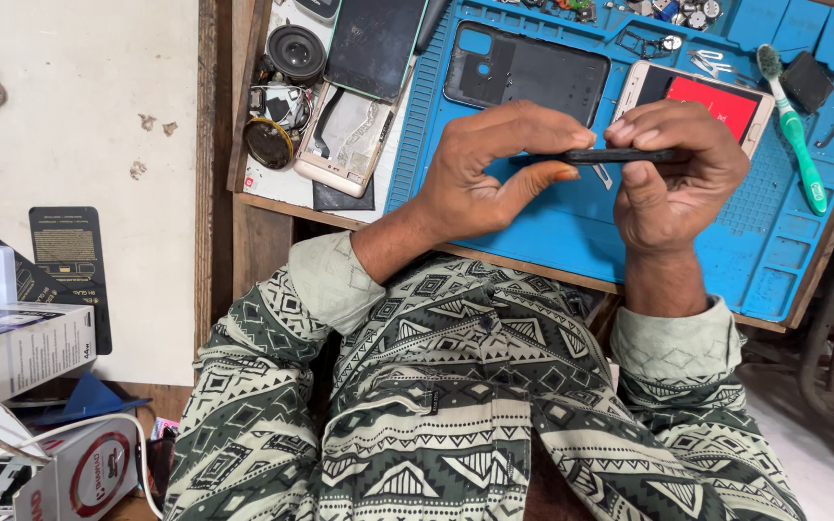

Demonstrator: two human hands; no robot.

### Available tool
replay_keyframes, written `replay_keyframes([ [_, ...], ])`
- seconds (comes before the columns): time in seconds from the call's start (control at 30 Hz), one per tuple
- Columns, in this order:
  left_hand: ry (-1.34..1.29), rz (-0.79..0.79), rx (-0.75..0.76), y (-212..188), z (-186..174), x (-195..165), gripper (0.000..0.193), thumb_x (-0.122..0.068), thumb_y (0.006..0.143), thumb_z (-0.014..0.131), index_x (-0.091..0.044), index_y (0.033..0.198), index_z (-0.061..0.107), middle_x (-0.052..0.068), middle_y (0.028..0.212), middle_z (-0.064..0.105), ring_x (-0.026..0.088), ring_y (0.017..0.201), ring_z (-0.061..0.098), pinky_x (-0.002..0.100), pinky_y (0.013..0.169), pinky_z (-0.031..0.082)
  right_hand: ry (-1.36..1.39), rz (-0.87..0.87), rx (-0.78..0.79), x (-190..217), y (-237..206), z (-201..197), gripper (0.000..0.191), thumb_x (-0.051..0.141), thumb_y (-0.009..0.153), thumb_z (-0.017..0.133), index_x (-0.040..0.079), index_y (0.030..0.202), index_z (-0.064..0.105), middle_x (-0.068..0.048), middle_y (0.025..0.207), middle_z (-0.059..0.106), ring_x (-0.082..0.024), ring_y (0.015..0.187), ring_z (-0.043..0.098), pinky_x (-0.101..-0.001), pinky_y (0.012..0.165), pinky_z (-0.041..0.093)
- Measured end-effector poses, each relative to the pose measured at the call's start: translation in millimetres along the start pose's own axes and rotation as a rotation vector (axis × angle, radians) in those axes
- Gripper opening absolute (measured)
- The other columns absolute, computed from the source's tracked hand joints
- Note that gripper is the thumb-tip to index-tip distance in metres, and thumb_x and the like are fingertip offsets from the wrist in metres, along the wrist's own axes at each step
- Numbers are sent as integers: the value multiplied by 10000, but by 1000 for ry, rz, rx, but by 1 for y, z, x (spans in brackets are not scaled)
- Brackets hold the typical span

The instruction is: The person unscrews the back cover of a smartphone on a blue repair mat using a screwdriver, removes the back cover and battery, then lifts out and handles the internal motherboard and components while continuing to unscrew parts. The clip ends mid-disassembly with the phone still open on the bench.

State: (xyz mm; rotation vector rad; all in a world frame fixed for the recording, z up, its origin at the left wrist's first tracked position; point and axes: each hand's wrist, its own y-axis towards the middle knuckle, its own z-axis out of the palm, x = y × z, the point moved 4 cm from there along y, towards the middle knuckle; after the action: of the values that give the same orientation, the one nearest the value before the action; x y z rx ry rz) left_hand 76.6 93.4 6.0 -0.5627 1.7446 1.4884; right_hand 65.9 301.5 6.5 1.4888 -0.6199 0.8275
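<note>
Both hands pinch a thin black phone (602,155) edge-on above the blue mat (571,227): left hand (480,174) at one end, right hand (673,169) at the other. It looks light, stiff and slippery (probably fragile too), so gripping the side edges seems safest.

White boxes (26,347) stacked at left edge; white-red box (89,473) below; black printed card (69,253) beside them; phone with red screen (716,101) on blue mat (571,232); dark cracked screen (375,43) top centre.

the left hand (480,174) and right hand (673,169) hold a phone (610,155) edge-on between them, above the mat (552,227). behind it lies a back cover (528,72); a toothbrush (793,121) lies to the right.
</note>
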Motion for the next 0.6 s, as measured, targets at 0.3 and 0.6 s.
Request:
replay_keyframes([
  [0.3,85,-76,-14,-2,-3,9,285,-112,968,821,-74,1220,692,80,1151,741,155,1008,751,254,831,636,48,52,-41,-4,4,9,301,271,992,796,36,1082,630,-106,996,692,-200,900,710,-333,851,631],
  [0.6,-133,-368,-215,-11,-5,43,202,-91,1010,743,-25,1195,701,61,1054,751,95,937,740,233,750,630,-155,287,21,-23,-6,-2,287,144,1145,772,-59,1308,651,-79,1052,700,-84,869,613,-211,803,522],
])
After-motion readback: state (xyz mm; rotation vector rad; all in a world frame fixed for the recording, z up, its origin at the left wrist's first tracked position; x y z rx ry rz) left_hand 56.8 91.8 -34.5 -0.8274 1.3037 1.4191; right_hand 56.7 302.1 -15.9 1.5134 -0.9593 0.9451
